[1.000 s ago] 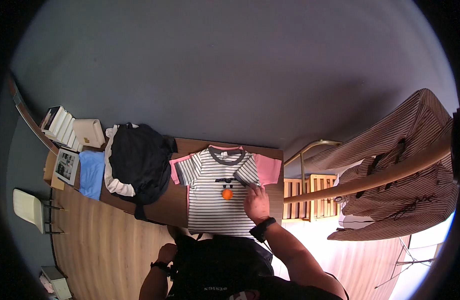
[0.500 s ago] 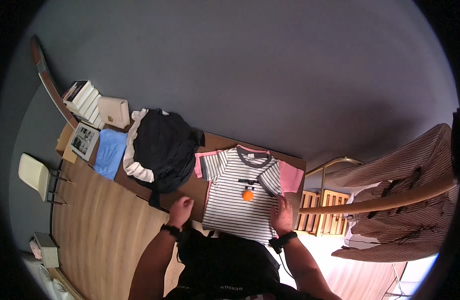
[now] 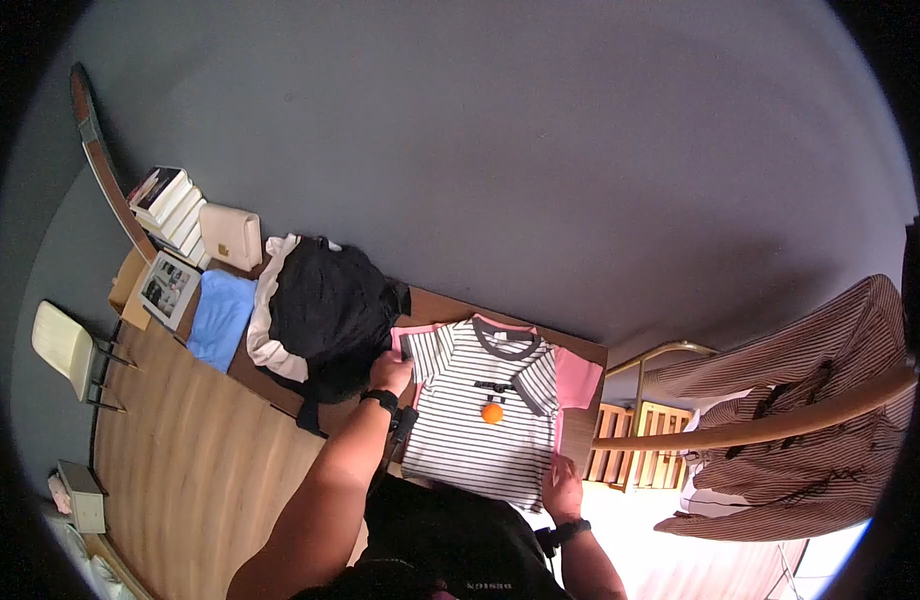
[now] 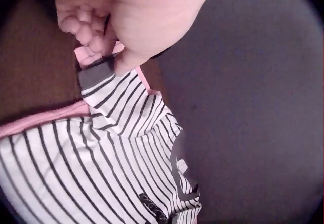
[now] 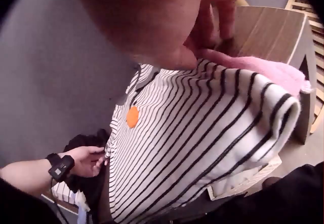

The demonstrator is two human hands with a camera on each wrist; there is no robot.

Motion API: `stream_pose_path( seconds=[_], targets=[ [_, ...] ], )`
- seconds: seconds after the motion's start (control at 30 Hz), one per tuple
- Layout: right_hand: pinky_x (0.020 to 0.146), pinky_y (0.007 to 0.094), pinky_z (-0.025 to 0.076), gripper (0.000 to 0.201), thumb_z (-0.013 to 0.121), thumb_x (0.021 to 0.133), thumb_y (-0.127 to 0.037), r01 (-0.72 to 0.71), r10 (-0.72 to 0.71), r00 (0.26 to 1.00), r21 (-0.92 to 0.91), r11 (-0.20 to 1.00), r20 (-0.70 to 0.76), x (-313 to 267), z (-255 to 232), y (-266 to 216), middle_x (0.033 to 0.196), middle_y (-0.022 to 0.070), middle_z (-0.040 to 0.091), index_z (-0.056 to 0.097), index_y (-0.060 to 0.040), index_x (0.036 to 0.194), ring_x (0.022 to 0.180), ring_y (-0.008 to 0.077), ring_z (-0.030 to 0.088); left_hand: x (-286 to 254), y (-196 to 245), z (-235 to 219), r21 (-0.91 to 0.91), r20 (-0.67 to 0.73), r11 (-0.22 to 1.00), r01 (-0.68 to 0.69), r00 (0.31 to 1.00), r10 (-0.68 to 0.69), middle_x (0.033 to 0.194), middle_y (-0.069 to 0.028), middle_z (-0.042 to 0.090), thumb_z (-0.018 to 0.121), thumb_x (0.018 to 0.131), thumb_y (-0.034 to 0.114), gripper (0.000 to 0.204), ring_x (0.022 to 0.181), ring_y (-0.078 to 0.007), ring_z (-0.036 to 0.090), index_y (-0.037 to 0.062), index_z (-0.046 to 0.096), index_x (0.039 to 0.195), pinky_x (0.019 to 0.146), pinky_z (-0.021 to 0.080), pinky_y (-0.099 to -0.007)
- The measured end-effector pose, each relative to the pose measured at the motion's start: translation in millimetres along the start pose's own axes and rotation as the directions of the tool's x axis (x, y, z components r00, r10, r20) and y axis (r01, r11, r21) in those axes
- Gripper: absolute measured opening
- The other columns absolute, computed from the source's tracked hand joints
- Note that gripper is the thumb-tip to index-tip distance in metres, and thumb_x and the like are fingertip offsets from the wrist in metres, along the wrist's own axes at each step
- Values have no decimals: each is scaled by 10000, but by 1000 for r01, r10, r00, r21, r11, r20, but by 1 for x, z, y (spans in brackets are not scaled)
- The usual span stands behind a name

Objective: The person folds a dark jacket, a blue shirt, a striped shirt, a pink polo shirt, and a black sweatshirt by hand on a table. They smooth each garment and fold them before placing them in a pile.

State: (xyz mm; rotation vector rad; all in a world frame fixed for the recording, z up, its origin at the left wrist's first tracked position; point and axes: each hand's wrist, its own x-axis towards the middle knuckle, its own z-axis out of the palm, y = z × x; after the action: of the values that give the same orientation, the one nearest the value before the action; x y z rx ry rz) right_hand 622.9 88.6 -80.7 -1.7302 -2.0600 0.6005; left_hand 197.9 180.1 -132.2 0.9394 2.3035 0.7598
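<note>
A striped white T-shirt [image 3: 455, 440] with grey cuffs and an orange dot lies spread over a pink T-shirt [image 3: 578, 378] on the dark wooden table. At its left sleeve, my left hand [image 3: 390, 374] pinches the grey cuff [image 4: 97, 74]; the thumb lies on top and the other fingers are curled beside it. My right hand [image 3: 562, 492] grips the shirt's right side edge low down, thumb on the stripes and fingers by the pink cloth. The shirt's right sleeve [image 3: 536, 384] is turned inward over its front.
A heap of black clothing [image 3: 330, 310] lies left of the shirts, with a folded blue cloth [image 3: 220, 318] beyond it. A beige handbag [image 3: 230, 237], books [image 3: 170, 212] and a framed picture [image 3: 168, 288] stand at the far left. Striped garments [image 3: 800, 400] hang at the right.
My left hand has come up from beside my body to the left sleeve. My right hand has left the inward-turned right sleeve and slid down the shirt's right edge.
</note>
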Motion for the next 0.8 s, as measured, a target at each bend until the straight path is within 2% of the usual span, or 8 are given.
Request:
stream_pose_path(
  seconds=[0.13,0.3,0.4,0.5,0.63,0.7,0.77,0.8],
  targets=[
    [949,403,498,180,573,899,-77,4,-5,1000,24,1000,17,-1,2,10,1173,147,632,659,-19,1046,1093,340,598,14,9,3,311,87,949,52,993,-83,1034,-198,708,635,799,406,419,996,-378,678,44,735,986,875,548,-436],
    [1000,421,457,185,552,905,-75,-65,61,996,54,996,58,0,6,15,1201,128,628,658,-32,1050,1143,332,561,2,28,1,184,25,982,51,998,-57,1014,-187,718,674,791,284,277,970,-348,692,62,737,944,845,552,-410],
    [979,426,456,176,570,894,-71,-51,53,998,59,997,-28,-2,12,16,1163,126,633,656,-37,1044,1113,338,569,-17,37,0,-75,-141,981,-179,976,167,826,-151,702,693,817,168,155,790,-333,686,35,635,872,724,528,-412],
    [965,427,456,160,570,890,-57,-35,37,998,42,998,-49,-2,10,13,1154,121,633,654,-37,1024,1096,336,572,-44,66,-8,-164,-125,936,-313,947,295,819,-140,694,681,833,153,137,793,-327,685,50,610,889,714,520,-411],
    [957,428,455,151,576,875,-45,-19,23,997,61,998,-76,-1,18,18,1147,123,632,651,-40,1006,1092,332,571,-62,74,10,-67,-39,801,-594,804,593,781,-131,663,651,854,126,96,768,-364,658,89,579,907,684,506,-458],
    [953,429,455,157,587,854,-36,-23,26,997,39,999,-79,-1,19,20,1151,130,626,650,-41,997,1093,328,570,-69,77,14,-10,187,780,-626,765,616,1003,-114,678,684,841,153,166,978,-329,643,105,596,973,791,509,-435],
    [956,431,452,165,591,845,-35,-16,20,997,56,998,-80,-1,20,23,1157,132,623,650,-42,999,1094,328,569,-73,69,25,143,110,567,-811,583,805,1247,-90,616,703,836,204,274,1198,-294,552,109,608,1075,947,443,-448],
    [959,434,449,173,594,837,-34,-10,17,996,76,997,-82,-1,21,25,1164,135,620,650,-43,1001,1096,328,567,-78,67,24,180,282,656,-733,677,679,1405,-67,514,701,836,236,374,1346,-263,425,98,594,1167,1054,346,-472]
  ],
)
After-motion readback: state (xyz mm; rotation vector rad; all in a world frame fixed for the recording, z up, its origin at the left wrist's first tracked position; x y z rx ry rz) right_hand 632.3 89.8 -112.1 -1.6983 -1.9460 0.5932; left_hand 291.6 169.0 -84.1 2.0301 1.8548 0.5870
